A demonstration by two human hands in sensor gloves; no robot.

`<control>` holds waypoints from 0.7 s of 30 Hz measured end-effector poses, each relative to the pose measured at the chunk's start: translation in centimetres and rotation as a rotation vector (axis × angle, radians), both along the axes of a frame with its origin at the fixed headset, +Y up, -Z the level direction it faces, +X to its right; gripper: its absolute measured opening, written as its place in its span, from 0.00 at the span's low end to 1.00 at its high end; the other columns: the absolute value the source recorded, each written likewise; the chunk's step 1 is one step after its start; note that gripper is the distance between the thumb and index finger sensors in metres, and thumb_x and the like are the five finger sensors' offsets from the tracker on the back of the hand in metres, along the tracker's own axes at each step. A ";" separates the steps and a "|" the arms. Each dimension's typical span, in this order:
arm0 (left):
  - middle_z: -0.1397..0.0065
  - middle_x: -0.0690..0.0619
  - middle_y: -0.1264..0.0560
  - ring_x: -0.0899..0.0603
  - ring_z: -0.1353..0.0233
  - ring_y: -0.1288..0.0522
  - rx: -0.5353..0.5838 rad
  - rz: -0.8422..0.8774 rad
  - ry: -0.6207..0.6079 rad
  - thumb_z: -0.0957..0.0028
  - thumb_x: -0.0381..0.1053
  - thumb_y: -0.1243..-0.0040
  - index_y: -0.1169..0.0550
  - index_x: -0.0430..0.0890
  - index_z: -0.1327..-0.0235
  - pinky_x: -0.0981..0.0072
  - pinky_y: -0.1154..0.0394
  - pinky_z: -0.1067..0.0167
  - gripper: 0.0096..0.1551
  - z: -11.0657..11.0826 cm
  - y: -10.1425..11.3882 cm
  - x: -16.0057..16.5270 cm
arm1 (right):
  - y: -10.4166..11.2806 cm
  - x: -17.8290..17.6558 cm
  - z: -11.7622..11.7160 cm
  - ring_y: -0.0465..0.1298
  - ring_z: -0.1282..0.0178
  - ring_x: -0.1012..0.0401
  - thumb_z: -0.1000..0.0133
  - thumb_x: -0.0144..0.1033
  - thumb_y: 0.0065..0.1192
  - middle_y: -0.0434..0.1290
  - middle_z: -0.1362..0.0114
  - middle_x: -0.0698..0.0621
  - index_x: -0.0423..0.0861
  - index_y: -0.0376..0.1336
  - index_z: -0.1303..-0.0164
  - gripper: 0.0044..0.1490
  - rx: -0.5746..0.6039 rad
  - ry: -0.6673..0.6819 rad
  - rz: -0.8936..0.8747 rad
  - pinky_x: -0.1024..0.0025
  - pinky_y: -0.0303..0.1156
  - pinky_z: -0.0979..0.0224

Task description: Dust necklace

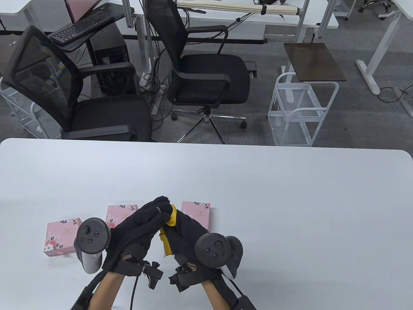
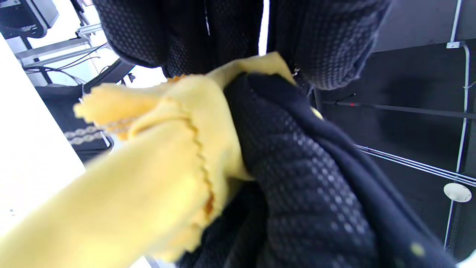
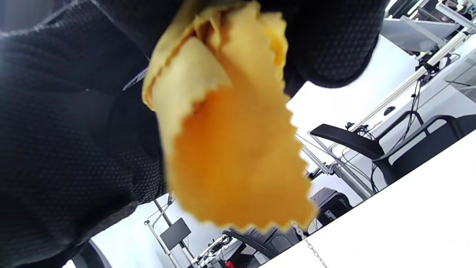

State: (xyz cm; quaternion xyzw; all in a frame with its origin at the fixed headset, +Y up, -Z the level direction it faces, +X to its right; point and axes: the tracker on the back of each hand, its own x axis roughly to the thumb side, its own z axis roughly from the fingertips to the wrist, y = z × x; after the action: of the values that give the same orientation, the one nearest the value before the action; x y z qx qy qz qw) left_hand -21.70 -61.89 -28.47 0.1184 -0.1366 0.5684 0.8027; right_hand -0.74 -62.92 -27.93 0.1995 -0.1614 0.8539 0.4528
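Both gloved hands are raised above the near part of the white table and pressed together. The left hand and the right hand meet at the fingertips, with a yellow cloth clamped between them; its lower end hangs down between the palms. In the left wrist view, the cloth is wrapped over dark glove fingers, which curl around it. In the right wrist view, the cloth has a zigzag-cut edge and hangs from the gloved fingers that pinch it at the top.

The necklace is a thin silver chain. A short length of it hangs below the lower edge of the cloth, close to the table edge. Chain links also show beside the cloth in the left wrist view. Which hand holds the chain cannot be determined.

Three pink floral boxes lie on the table behind the hands: one on the left, one in the middle, one on the right.
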 end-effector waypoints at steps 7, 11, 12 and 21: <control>0.25 0.52 0.21 0.39 0.26 0.25 0.040 -0.029 0.031 0.44 0.61 0.30 0.15 0.58 0.42 0.43 0.26 0.33 0.20 0.3 0.5 -0.3 | 0.2 -0.1 0.3 0.82 0.53 0.52 0.31 0.37 0.62 0.79 0.41 0.41 0.40 0.61 0.23 0.28 0.029 -0.033 0.009 0.52 0.78 0.41; 0.25 0.52 0.21 0.38 0.26 0.25 0.042 -0.047 0.036 0.44 0.61 0.30 0.15 0.57 0.42 0.43 0.27 0.33 0.20 0.3 0.4 -0.2 | 0.0 0.1 0.0 0.82 0.54 0.52 0.31 0.36 0.62 0.79 0.42 0.42 0.41 0.54 0.17 0.34 0.008 -0.035 -0.004 0.52 0.78 0.41; 0.25 0.52 0.21 0.38 0.26 0.25 0.044 -0.052 0.041 0.44 0.61 0.30 0.15 0.57 0.42 0.43 0.27 0.33 0.20 0.3 0.4 -0.2 | 0.0 0.1 0.0 0.82 0.54 0.52 0.31 0.36 0.63 0.79 0.42 0.41 0.42 0.54 0.17 0.34 0.005 -0.033 -0.004 0.52 0.78 0.42; 0.24 0.52 0.21 0.39 0.26 0.25 0.089 -0.107 0.071 0.44 0.60 0.29 0.15 0.58 0.43 0.43 0.27 0.33 0.19 0.6 0.6 0.1 | 0.1 0.0 -0.3 0.82 0.56 0.52 0.31 0.37 0.64 0.80 0.44 0.41 0.43 0.63 0.26 0.25 -0.084 0.026 0.044 0.53 0.78 0.43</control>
State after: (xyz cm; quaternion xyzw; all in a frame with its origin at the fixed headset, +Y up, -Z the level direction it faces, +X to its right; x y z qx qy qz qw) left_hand -21.65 -61.28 -27.90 0.1666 -0.1393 0.5135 0.8301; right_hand -0.74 -62.86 -28.25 0.1946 -0.1150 0.8672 0.4437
